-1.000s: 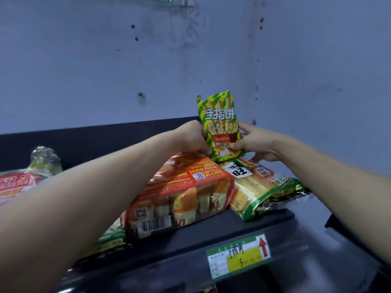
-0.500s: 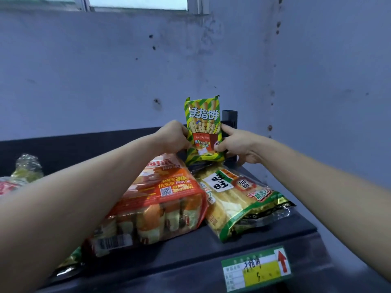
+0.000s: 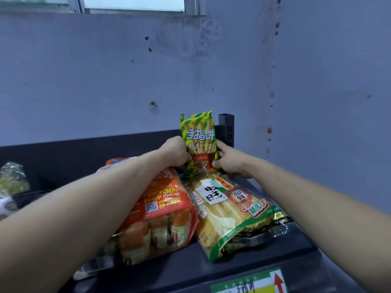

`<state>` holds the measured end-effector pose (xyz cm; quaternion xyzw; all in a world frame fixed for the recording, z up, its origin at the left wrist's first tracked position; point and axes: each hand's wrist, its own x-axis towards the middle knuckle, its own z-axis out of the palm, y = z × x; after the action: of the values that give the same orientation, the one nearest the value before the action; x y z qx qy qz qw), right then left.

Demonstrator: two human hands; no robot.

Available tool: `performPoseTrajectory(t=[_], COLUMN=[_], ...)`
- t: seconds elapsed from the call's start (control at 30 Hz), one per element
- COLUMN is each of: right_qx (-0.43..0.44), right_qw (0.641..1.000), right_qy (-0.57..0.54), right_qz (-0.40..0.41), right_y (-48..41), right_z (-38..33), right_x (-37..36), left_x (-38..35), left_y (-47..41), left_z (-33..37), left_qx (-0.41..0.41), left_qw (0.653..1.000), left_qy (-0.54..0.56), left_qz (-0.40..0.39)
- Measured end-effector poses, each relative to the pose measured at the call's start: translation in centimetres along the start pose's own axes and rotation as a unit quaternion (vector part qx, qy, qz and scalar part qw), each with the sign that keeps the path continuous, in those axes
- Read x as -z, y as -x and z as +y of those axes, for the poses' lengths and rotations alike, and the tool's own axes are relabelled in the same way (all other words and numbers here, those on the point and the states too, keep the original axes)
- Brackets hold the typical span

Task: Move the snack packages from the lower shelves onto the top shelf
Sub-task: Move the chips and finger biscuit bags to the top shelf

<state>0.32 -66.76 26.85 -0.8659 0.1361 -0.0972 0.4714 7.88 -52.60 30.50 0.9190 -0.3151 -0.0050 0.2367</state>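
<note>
Over the last second the green finger-biscuit packet (image 3: 200, 142) has been carried further back and is stood upright at the rear of the top shelf (image 3: 190, 269), behind the rice-cracker bag (image 3: 230, 210). Its edges are gripped by the left hand (image 3: 174, 152) and pinched by the right hand (image 3: 229, 163); only release is judged to remain

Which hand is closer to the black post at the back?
Right. The right hand sits just below the black post; the left hand is across the snack pack.

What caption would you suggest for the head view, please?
Left hand and right hand hold a green-yellow snack packet upright at the back of the shelf.
</note>
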Motion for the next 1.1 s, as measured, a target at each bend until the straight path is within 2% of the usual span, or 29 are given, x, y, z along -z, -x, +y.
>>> performPoseTrajectory(t=[0.13, 0.3, 0.5, 0.67, 0.83, 1.1], right_qx=[-0.002, -0.025, 0.023, 0.019, 0.006, -0.012], right_qw=[0.995, 0.993, 0.975, 0.963, 0.962, 0.958], right_qy=[0.099, 0.111, 0.217, 0.264, 0.263, 0.264], right_qz=[-0.008, -0.035, 0.031, 0.049, 0.069, 0.107], right_y=[0.2, 1.1, 0.9, 0.7, 0.7, 1.1], right_z=[-0.3, -1.2, -1.3, -1.2, -0.8, -0.9], right_x=[0.5, 1.3, 0.3, -0.4, -0.8, -2.0], left_x=[0.7, 0.9, 0.2, 0.2, -0.3, -0.3], left_y=[0.5, 1.0, 0.9, 0.9, 1.0, 1.3], left_z=[0.1, 0.1, 0.1, -0.2, -0.4, -0.6], left_qx=[0.018, 0.012, 0.009, 0.026, 0.027, 0.047], left_qw=[0.998, 0.996, 0.999, 0.999, 0.999, 0.994], left_qy=[0.042, 0.048, -0.044, -0.029, -0.009, -0.035], left_qz=[-0.052, -0.070, 0.019, 0.021, 0.046, 0.091])
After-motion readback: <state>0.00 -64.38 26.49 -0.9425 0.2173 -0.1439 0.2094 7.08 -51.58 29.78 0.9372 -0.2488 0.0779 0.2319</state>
